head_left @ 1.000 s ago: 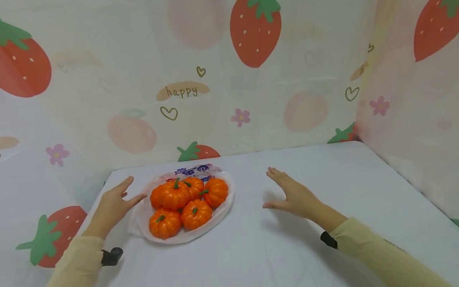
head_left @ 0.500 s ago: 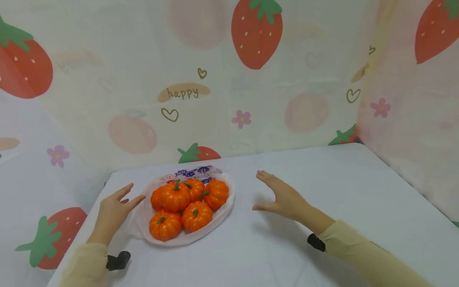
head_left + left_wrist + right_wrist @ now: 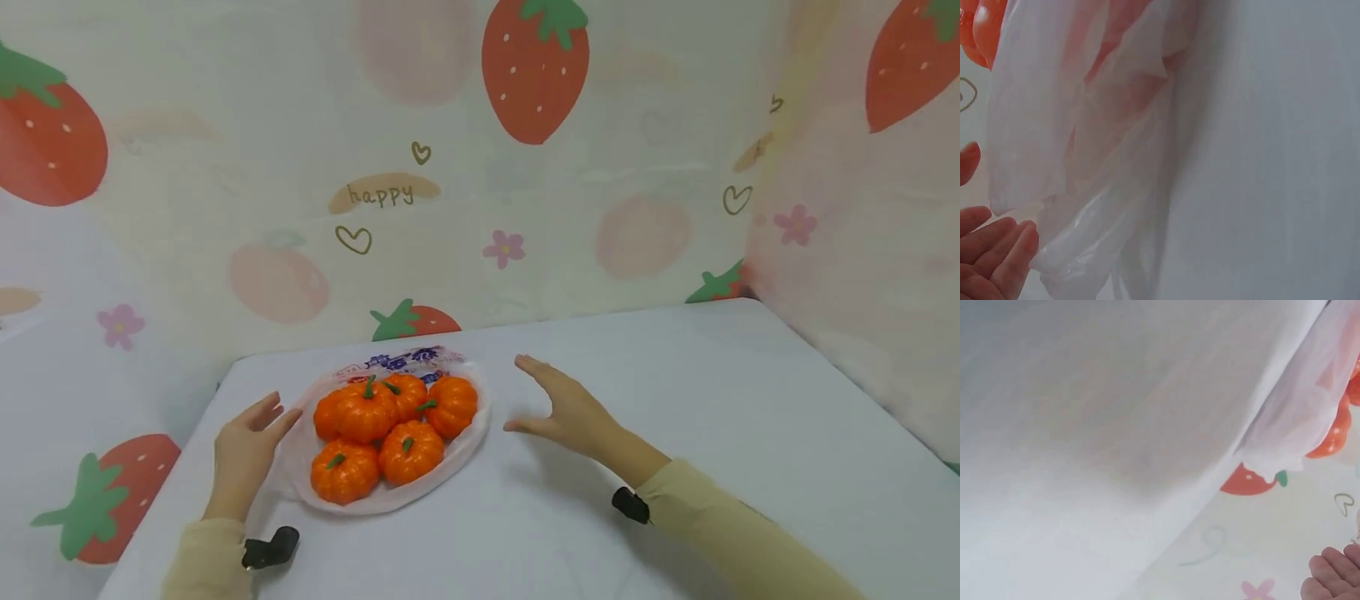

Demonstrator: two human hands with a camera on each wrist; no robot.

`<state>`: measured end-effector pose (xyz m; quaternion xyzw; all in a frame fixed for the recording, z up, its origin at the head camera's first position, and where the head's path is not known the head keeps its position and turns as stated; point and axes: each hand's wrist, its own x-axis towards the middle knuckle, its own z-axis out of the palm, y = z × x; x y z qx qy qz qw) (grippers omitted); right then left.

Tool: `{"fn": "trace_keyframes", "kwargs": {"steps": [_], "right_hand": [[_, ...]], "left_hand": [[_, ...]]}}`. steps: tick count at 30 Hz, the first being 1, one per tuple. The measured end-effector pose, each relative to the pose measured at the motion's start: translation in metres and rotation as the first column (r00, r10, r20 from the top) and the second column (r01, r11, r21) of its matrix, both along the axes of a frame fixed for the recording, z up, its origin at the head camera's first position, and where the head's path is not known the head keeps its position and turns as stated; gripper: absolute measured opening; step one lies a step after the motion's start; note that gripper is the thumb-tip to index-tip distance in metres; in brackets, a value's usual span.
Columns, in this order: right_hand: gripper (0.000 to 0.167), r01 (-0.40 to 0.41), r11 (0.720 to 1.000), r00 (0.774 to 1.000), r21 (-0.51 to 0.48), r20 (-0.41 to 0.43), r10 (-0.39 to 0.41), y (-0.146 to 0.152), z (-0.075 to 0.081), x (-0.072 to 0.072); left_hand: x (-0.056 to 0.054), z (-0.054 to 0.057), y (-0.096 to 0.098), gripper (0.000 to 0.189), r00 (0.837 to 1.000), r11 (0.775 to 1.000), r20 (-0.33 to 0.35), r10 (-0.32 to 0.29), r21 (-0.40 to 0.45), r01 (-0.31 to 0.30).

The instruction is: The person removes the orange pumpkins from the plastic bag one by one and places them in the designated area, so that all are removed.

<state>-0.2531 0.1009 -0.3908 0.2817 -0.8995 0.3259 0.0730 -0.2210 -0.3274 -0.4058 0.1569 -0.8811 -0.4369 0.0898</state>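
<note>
Several small orange pumpkins (image 3: 411,452) with green stems sit together in a white plastic bag (image 3: 390,502), its rim rolled open around them. My left hand (image 3: 246,454) is at the bag's left edge, fingers extended and thumb apart; in the left wrist view its fingertips (image 3: 1025,240) lie close to the bag's crumpled side (image 3: 1104,187), and whether they touch it I cannot tell. To the right of the bag, my right hand (image 3: 566,412) hovers above the table with fingers spread from the thumb, holding nothing. Only its fingers (image 3: 1334,575) show in the right wrist view.
A white-covered table (image 3: 712,400) extends right and forward of the bag. Behind it stands a backdrop (image 3: 555,192) printed with strawberries, hearts and flowers, which continues along the left and right sides. Each wrist carries a black camera mount (image 3: 272,548).
My right hand has moved left toward the bag. My left hand has shifted slightly down and right, its fingers coming nearer the bag's edge. The pumpkins have stayed put.
</note>
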Motion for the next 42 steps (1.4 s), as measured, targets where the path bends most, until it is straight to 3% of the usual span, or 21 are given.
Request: {"fn": "trace_keyframes", "kwargs": {"steps": [4,10,23,32,42], "right_hand": [[0.089,-0.014,1.000,1.000,-0.006,0.018,0.014,-0.008,0.001,-0.002],[0.087,-0.014,1.000,0.999,-0.014,0.035,0.014,-0.015,-0.001,-0.004],[0.082,-0.022,1.000,0.996,0.016,0.092,0.021,-0.035,0.001,-0.007],[0.078,-0.084,0.996,0.995,0.025,0.048,0.083,-0.051,0.003,-0.016],[0.078,-0.077,0.996,0.991,0.036,0.113,0.072,-0.069,0.005,-0.021]], "left_hand": [[0.001,-0.003,-0.001,0.071,0.999,0.998,0.013,0.040,0.052,-0.040],[-0.003,-0.007,-0.001,0.068,0.997,0.990,-0.032,0.069,0.125,-0.064],[-0.003,-0.013,0.003,0.071,0.997,0.987,-0.035,0.062,0.151,-0.056],[-0.004,-0.016,0.003,0.065,0.995,0.981,-0.045,0.086,0.175,-0.077],[-0.004,-0.019,0.004,0.061,0.994,0.985,-0.068,0.085,0.159,-0.073]]}}
